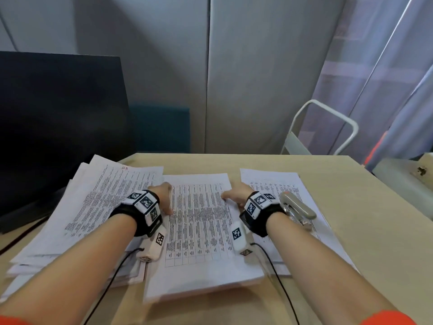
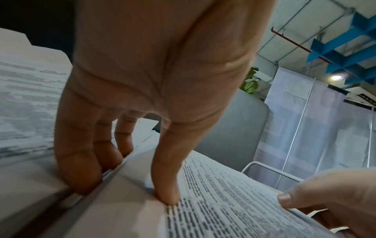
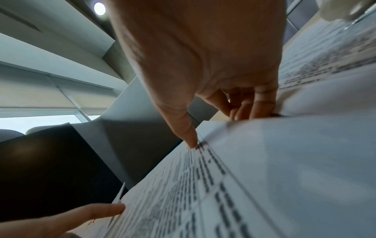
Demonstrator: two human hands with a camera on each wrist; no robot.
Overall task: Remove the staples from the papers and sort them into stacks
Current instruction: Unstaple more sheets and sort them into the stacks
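A middle stack of printed papers lies on the table between my hands. My left hand pinches its left edge: in the left wrist view the thumb presses on the top sheet while the fingers curl down along the edge. My right hand grips the right edge the same way, thumb on top of the paper, fingers tucked behind the edge. A grey staple remover rests on the right stack, just beyond my right wrist.
A loose, fanned pile of papers covers the table's left side, partly over a dark monitor base. The wooden table shows bare at the right. A white metal chair frame stands behind the far right corner.
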